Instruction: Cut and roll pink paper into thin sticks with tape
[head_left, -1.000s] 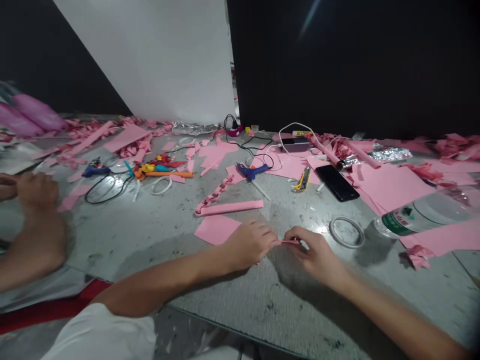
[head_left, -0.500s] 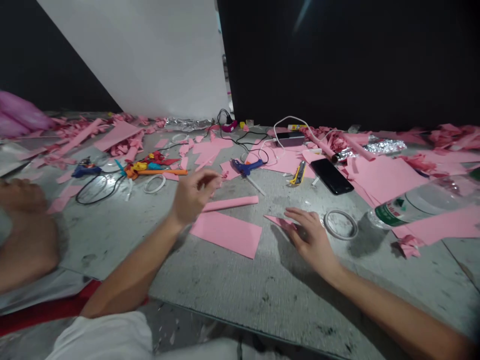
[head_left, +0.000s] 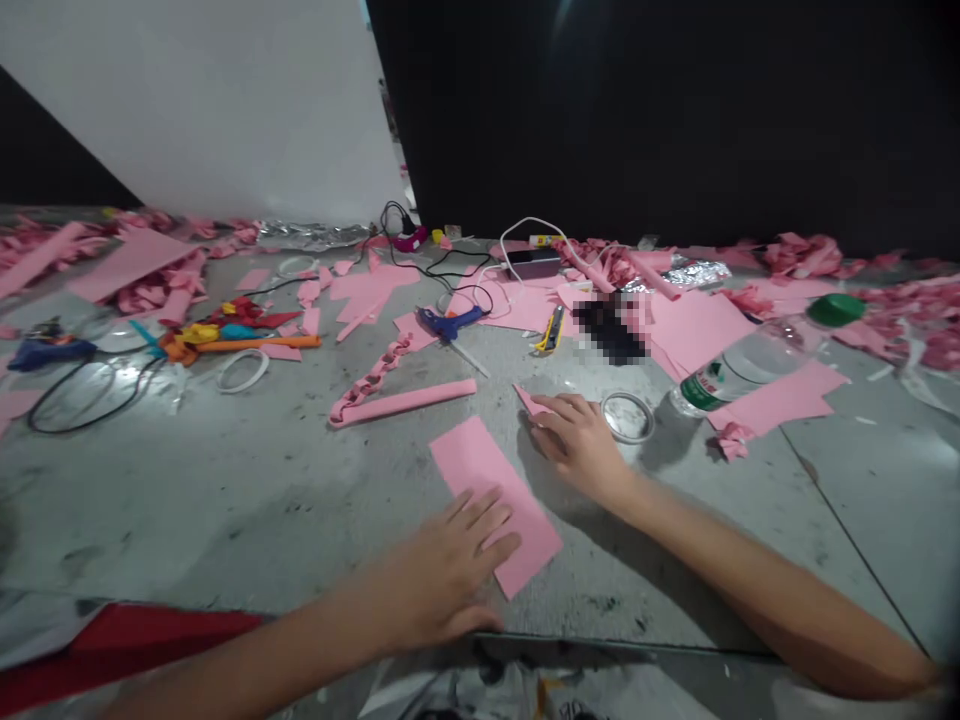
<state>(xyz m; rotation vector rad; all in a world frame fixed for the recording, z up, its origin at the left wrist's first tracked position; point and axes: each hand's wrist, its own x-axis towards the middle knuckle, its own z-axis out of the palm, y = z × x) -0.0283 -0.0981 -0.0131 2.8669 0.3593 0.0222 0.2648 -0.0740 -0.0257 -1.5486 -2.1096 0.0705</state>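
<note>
A pink paper rectangle point(head_left: 487, 465) lies at a slant near the table's front edge. Spread fingers of my left hand point(head_left: 457, 560) rest on its lower part. To the right, my right hand point(head_left: 577, 445) is low over the table, its fingers on a small pink paper piece point(head_left: 526, 397) whose pointed tip sticks out; whether they grip it is unclear. Behind the rectangle lies a rolled pink paper tube point(head_left: 412, 400), with a twisted pink paper chain point(head_left: 375, 373) at its left end. A ring of tape point(head_left: 628, 418) sits just right of my right hand.
A blue glue gun point(head_left: 450, 322) and a yellow cutter point(head_left: 551, 330) lie farther back. On the right a green-capped bottle point(head_left: 757, 360) lies on its side. Orange tube point(head_left: 259, 342), another tape ring point(head_left: 242, 371), cables and pink scraps are strewn about. A blurred dark patch covers something behind the cutter.
My left hand has come down from the chain onto the rectangle, which is now turned more steeply. The chain shows on the table. The view has shifted right, and the other person's arm is out of sight.
</note>
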